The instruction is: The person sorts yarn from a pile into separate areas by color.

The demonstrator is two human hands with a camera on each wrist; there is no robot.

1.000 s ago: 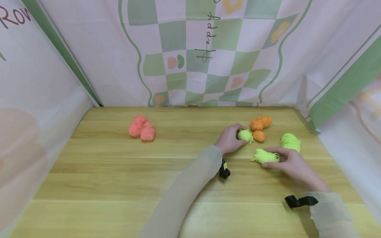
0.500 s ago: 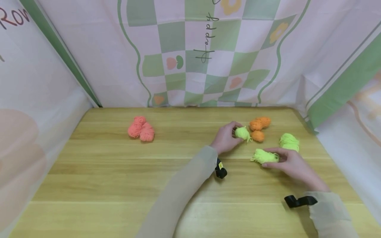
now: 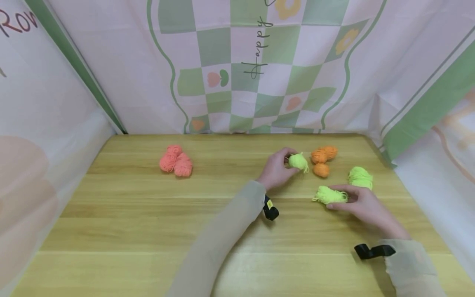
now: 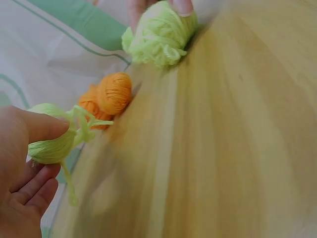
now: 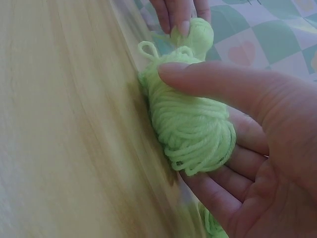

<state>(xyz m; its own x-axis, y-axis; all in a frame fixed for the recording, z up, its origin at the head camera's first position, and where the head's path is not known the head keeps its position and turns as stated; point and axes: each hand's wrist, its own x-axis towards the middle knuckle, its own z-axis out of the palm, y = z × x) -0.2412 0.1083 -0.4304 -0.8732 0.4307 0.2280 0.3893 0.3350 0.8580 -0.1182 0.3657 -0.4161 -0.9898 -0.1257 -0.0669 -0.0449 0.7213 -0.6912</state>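
My left hand (image 3: pixel 277 169) pinches a small lime-green yarn ball (image 3: pixel 297 162) between thumb and fingers. In the left wrist view that small ball (image 4: pixel 48 148) trails loose strands. To its right in the head view, several orange yarn balls (image 3: pixel 321 170) sit in a cluster, now a gap away. My right hand (image 3: pixel 365 204) grips a longer lime-green yarn skein (image 3: pixel 330 195) low at the tabletop. The right wrist view has the thumb over this skein (image 5: pixel 190 119) and the fingers beneath it. Another lime-green skein (image 3: pixel 360 177) lies just behind the right hand, partly hidden by it.
Several coral-pink yarn balls (image 3: pixel 176 161) lie clustered at the back left of the wooden table (image 3: pixel 141 231). A white and green printed cloth (image 3: pixel 245 95) hangs behind the table and along both sides.
The left hand has drawn the small lime-green ball leftward and slightly back, away from the orange balls. The right hand and its skein have stayed in place.
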